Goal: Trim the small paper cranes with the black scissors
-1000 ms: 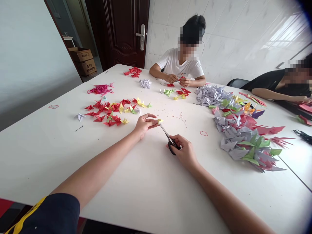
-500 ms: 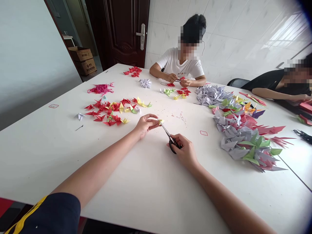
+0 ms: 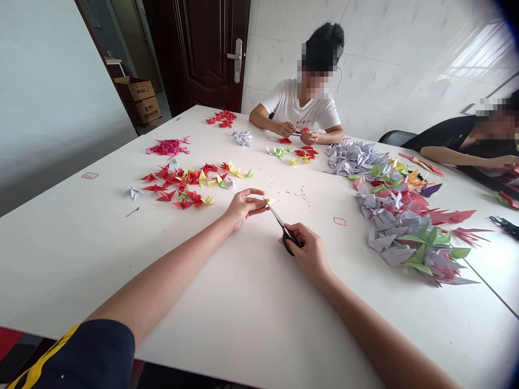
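Observation:
My left hand [image 3: 242,206] pinches a small yellow folded paper piece [image 3: 268,201] just above the white table [image 3: 227,302]. My right hand [image 3: 308,251] grips a pair of black-handled scissors [image 3: 284,229], whose blades point up and left and meet the yellow piece. A scatter of small red, yellow and green folded paper cranes [image 3: 188,183] lies to the left of my left hand. Tiny red paper scraps [image 3: 302,195] dot the table just beyond the scissors.
A big heap of grey, green and pink folded paper pieces [image 3: 401,221] fills the right side. A pink tangle [image 3: 168,147] lies far left. One person in a white shirt [image 3: 302,105] sits opposite, handling red paper; another in black [image 3: 466,143] sits at the right.
Hardly anything has changed. My hands and the scissors have kept their place at the yellow piece, with only a slight shift of the view.

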`<control>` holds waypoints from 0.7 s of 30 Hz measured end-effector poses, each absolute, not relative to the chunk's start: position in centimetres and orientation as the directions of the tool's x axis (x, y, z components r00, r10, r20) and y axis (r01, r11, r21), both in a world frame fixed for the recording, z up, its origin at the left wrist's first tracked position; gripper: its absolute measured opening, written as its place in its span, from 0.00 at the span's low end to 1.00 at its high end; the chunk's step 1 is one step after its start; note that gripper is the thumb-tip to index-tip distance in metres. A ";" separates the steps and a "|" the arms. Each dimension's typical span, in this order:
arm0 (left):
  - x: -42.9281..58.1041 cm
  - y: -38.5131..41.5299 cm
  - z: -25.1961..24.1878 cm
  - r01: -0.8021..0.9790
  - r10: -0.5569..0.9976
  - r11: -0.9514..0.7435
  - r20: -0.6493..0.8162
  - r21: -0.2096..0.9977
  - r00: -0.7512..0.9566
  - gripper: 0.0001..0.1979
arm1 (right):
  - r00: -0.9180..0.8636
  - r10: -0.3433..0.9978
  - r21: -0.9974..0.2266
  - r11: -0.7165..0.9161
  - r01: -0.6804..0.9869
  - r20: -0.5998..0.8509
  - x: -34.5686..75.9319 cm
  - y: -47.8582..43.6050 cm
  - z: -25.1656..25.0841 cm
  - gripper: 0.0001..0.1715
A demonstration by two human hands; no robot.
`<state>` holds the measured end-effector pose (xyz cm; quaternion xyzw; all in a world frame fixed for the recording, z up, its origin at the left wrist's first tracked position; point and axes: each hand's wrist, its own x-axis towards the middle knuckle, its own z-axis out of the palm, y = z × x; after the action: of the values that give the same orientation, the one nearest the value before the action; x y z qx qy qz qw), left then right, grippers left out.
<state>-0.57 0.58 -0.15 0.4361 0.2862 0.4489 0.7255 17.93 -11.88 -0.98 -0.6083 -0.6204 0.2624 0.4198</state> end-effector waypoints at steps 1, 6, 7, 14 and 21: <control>-0.6 0.6 -0.2 -0.400 0.901 0.214 -0.023 0.891 0.432 0.22 | 0.093 0.975 -0.840 0.122 0.529 0.200 17.9 -11.9 -1.0 0.13; -0.5 0.6 -0.2 -0.371 0.896 0.189 -0.005 0.909 0.444 0.23 | 0.109 0.969 -0.817 0.123 0.564 0.221 17.8 -11.9 -0.9 0.13; -0.5 0.6 -0.2 -0.359 0.894 0.181 -0.001 0.916 0.449 0.23 | 0.110 0.969 -0.813 0.121 0.569 0.221 17.8 -11.9 -0.8 0.13; -0.4 0.4 -0.2 -0.322 0.887 0.158 0.009 0.934 0.462 0.25 | 0.108 0.970 -0.810 0.116 0.575 0.216 17.7 -11.9 -0.6 0.15; -0.4 0.5 -0.3 -0.318 0.884 0.163 0.005 0.934 0.468 0.25 | 0.106 0.978 -0.843 0.099 0.528 0.181 17.8 -11.8 -0.9 0.14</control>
<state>-0.36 0.49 -0.33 0.4867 0.2908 0.4262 0.7049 17.83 -11.80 -0.85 -0.6150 -0.6122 0.2691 0.4178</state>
